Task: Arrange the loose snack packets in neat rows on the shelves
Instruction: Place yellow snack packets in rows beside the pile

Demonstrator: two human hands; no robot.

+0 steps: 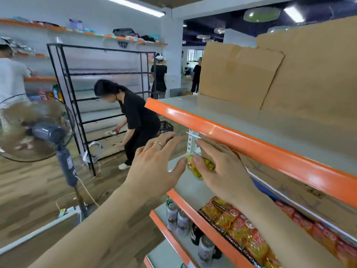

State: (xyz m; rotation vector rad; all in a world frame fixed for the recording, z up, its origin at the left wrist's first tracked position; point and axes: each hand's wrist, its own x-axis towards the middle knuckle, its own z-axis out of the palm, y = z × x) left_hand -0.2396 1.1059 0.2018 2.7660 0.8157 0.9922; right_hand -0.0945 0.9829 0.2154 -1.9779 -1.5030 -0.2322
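- Looking down at the middle shelf (190, 188), I see a small yellow snack packet (202, 167) lying on its grey surface near the left end, under the orange-edged top shelf (231, 137).
- My right hand (222, 171) lies over the packet, fingers straight and spread, thumb tip on its near end. It grips nothing.
- My left hand (154, 165) hovers at the shelf's left end, fingers splayed wide with a ring on one. Its thumb tip is close to the packet, and I cannot tell whether they touch.
- Further right on the same shelf, a row of red-and-yellow packets (241, 229) lies along the front edge, partly under my right forearm.
- Cans (177, 219) stand on the shelf below.
- Cardboard sheets (270, 74) stand on the top shelf.
- A standing fan (48, 130) is at my left, and a person in black (137, 117) bends beside a black rack (96, 48).
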